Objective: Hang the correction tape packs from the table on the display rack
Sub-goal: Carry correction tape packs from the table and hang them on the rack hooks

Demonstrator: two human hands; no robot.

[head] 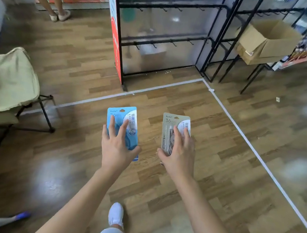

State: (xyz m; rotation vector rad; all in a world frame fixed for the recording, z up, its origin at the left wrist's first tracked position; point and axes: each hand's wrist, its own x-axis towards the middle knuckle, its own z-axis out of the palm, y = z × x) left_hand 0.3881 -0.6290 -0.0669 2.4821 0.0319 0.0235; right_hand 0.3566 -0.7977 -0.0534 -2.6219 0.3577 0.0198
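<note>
Both hands are out front, each gripping a correction tape pack: the left hand holds the blue pack, the right hand the beige pack, fingers spread over the fronts. Packs upright above the wooden floor, the black display rack standing well ahead.

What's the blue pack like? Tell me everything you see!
The blue pack is a flat card, light blue with a white patch on its right, small print and a hang hole at the top. A round blue tape shape shows. The left hand holds it in the air over the wooden floor, fingers spread on its front, thumb at its right edge. It is apart from the beige pack in the right hand.
</note>
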